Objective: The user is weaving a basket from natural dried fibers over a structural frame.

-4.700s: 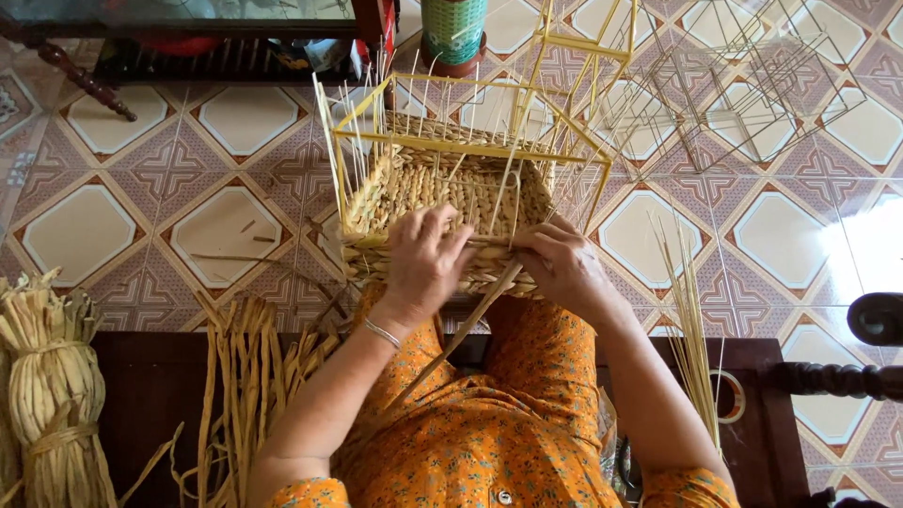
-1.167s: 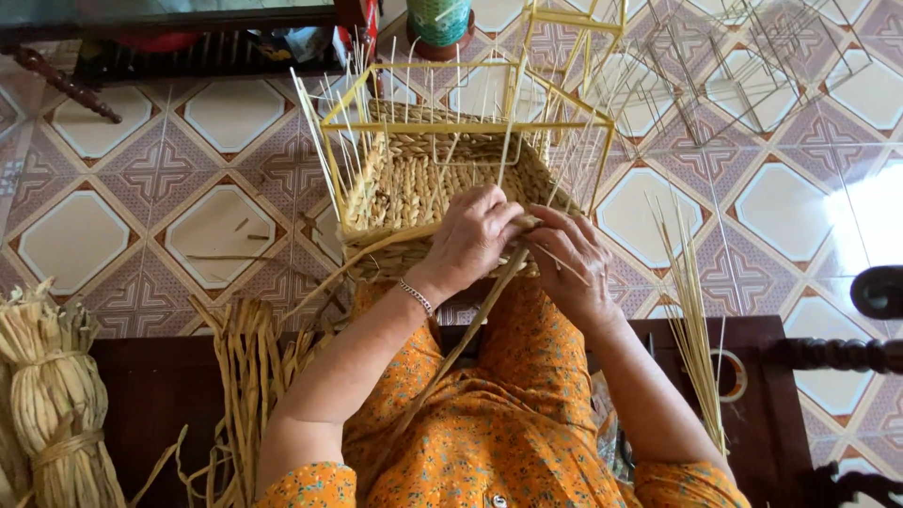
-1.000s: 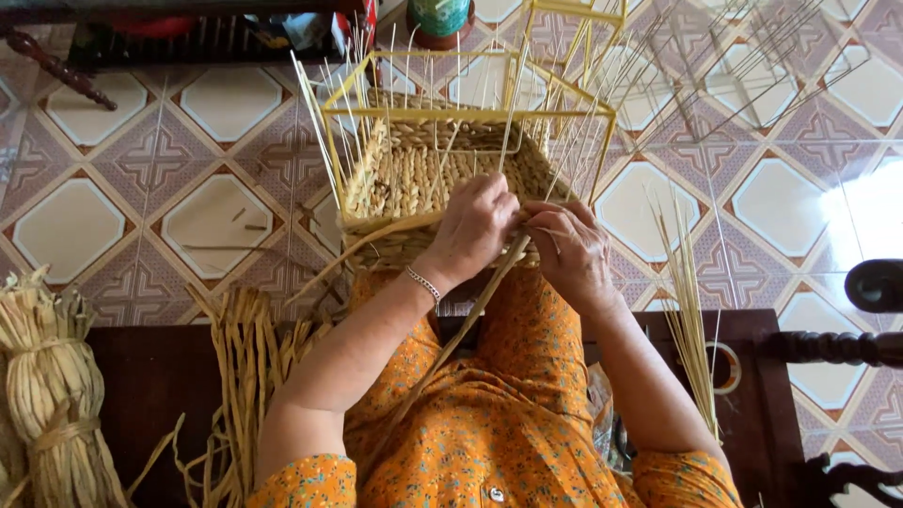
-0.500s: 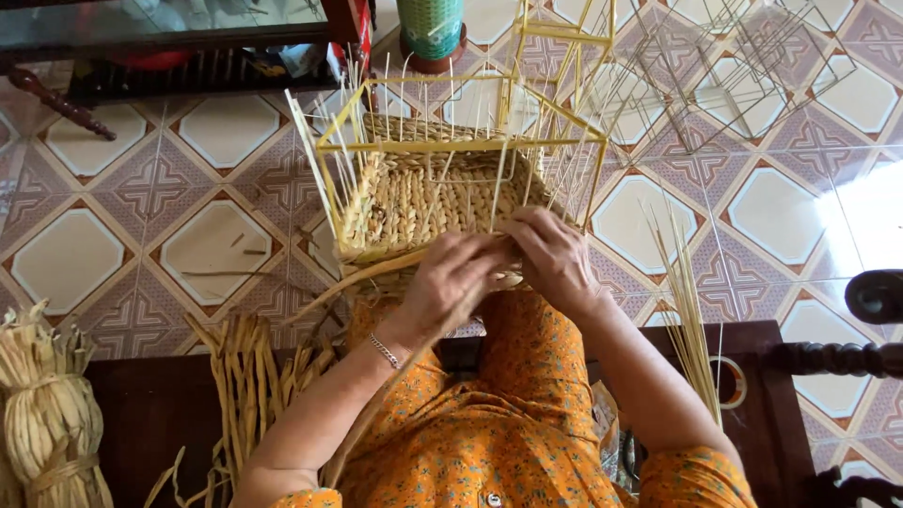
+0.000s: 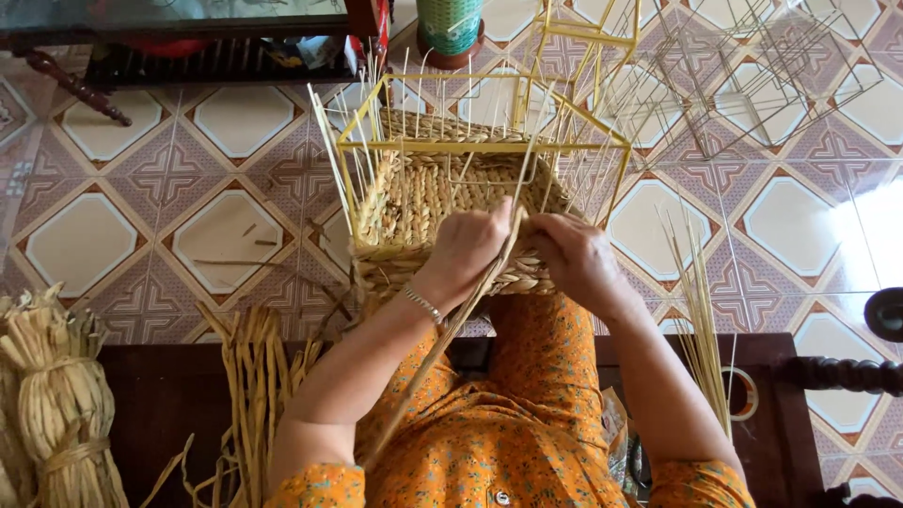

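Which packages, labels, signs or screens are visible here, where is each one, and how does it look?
No labels, signs or screens are visible.
Green container: top centre on the tiled floor, round, green woven pattern, cut off by the frame; whether it is a package is unclear.
Half-woven basket: centre, in both hands, straw-coloured on a yellow wire frame; not a package.

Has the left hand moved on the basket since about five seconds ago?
Yes. The left hand has shifted from the middle of the basket's near wall toward its right side, meeting the right hand at the weaving strand.
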